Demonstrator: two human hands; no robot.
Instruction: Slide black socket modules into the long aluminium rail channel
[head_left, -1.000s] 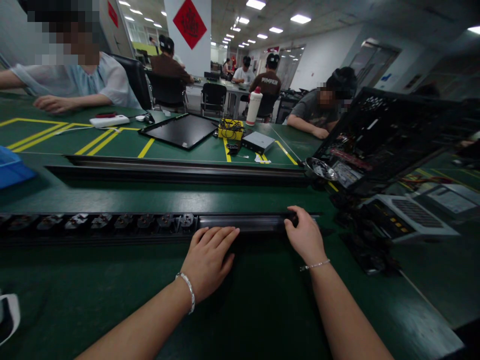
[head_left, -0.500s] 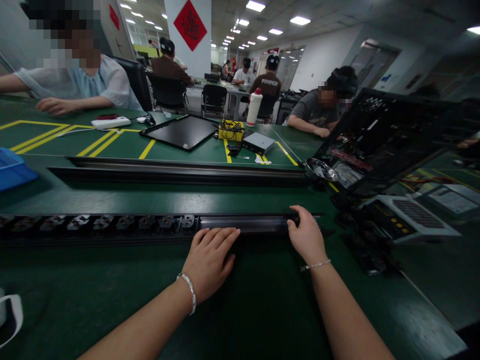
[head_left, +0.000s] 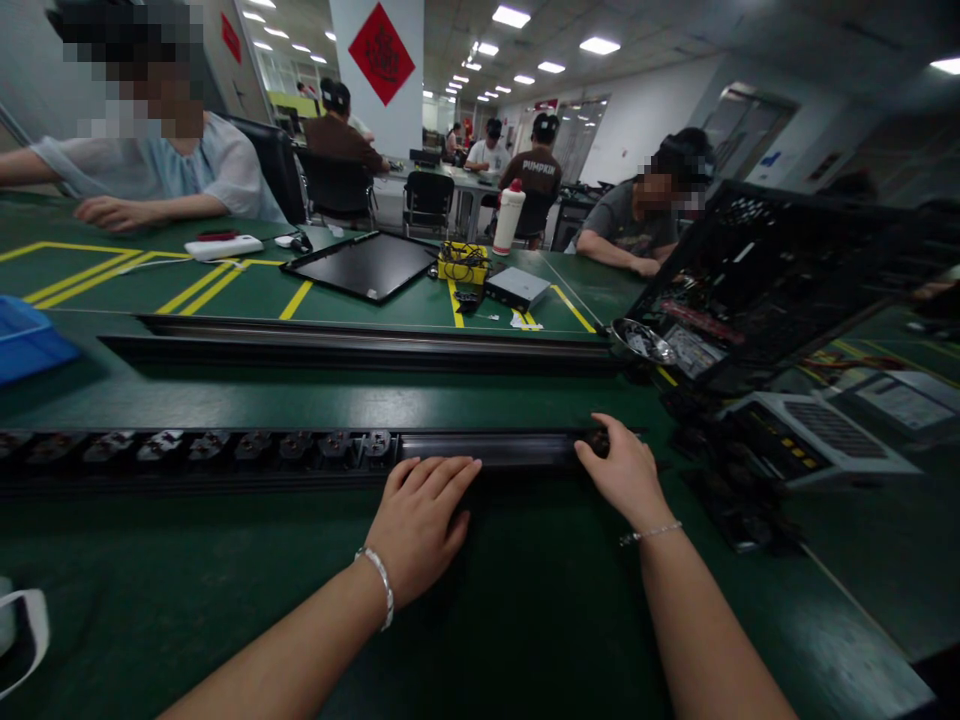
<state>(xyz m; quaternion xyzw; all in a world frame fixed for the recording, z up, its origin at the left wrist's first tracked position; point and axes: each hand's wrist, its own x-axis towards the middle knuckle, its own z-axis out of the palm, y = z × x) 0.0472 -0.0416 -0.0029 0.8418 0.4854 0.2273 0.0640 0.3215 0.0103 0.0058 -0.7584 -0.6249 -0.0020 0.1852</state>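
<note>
A long black channel (head_left: pixel 487 452) lies across the green table in front of me. Several black socket modules (head_left: pixel 251 446) sit in a row along its left part, and the stretch between my hands shows bare channel floor. My left hand (head_left: pixel 420 510) rests flat on the channel's front edge, just right of the last seated module, its fingers stretched out. At the channel's right end, my right hand (head_left: pixel 619 465) has thumb and fingers curled round a dark socket module (head_left: pixel 598 440), which my fingers partly cover.
Beyond the channel lie two black rails (head_left: pixel 375 350). To the right are a metal bowl (head_left: pixel 643 341), an open computer case (head_left: pixel 780 270) and a power supply (head_left: pixel 817 435). A blue bin (head_left: pixel 30 338) stands at the left. Co-workers sit across the table.
My right hand has shifted slightly to the right along the channel with the dark module. My left hand stays where it was.
</note>
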